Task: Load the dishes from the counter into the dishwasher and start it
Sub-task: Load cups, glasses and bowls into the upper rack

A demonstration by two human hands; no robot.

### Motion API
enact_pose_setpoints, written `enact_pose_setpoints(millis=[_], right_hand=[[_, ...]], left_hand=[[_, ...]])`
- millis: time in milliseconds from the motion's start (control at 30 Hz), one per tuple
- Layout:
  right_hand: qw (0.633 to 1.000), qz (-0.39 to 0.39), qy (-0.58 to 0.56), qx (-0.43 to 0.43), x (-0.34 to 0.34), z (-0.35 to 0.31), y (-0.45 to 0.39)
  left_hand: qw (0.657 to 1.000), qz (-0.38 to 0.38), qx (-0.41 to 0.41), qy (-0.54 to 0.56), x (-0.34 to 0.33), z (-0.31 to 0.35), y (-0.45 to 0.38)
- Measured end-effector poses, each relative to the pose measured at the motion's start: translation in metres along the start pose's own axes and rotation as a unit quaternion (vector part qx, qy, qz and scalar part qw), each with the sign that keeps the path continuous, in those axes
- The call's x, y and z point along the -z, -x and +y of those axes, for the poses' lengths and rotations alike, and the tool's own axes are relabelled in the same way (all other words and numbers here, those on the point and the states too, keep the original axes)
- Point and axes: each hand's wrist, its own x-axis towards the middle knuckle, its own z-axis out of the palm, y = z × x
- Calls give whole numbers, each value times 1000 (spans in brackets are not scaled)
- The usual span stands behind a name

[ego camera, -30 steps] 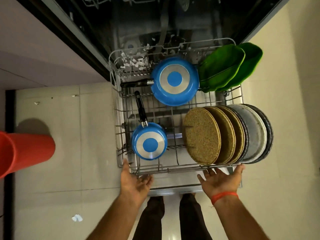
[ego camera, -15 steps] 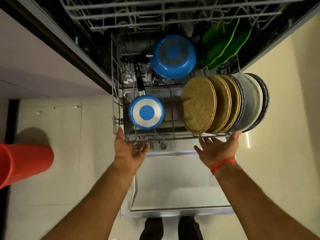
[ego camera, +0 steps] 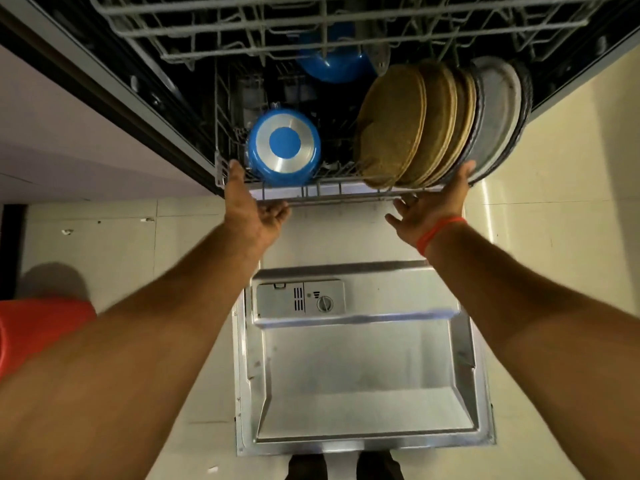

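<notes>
The dishwasher's lower rack (ego camera: 332,197) sits mostly inside the tub. It carries a small blue pan (ego camera: 284,147) at the front left and a larger blue pan (ego camera: 336,67) behind it. On its right stand upright brown plates (ego camera: 391,126) and grey plates (ego camera: 498,109). My left hand (ego camera: 252,206) presses the rack's front left corner, thumb up along the wire. My right hand (ego camera: 433,202) presses the front right corner, its fingertips beside the grey plates. Neither hand holds a dish.
The empty upper rack (ego camera: 311,26) overhangs the lower one. The open door (ego camera: 363,375) lies flat below my arms, with its detergent dispenser (ego camera: 301,299) showing. A red bucket (ego camera: 38,330) stands on the tiled floor at the left. My feet (ego camera: 343,465) are at the door's edge.
Both hands have pushed the lower rack away from me into the dishwasher. The green plates have slid out of sight under the upper rack, and the door's inner face is now uncovered.
</notes>
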Motion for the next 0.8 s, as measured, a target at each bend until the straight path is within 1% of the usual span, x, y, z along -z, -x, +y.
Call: enact_pose_setpoints(millis=[167,400,567,667,733,800], right_hand=[[998,-5,58,17,-19,-14,-19],[990,-2,131,43,-45,-31,-41],[987,8,151,47,-41,-28,-42],[988,10,146,42,-36,-31,-39],[987,-2,153,39,-38,-34,-33],[984,-3,175,39,-42,-34,-22]], left_hand=[[998,-39,-9,-47,-17,22,-24],[993,-60,-41,-96,-40,44,-43],[990,-70,-33,-121,-37,48,-48],[992,-65,-27,-105,-30,47,-46],[993,-61,-31,-92,-29,48,-37],[991,-55,-45,-111,-33,46,-22]])
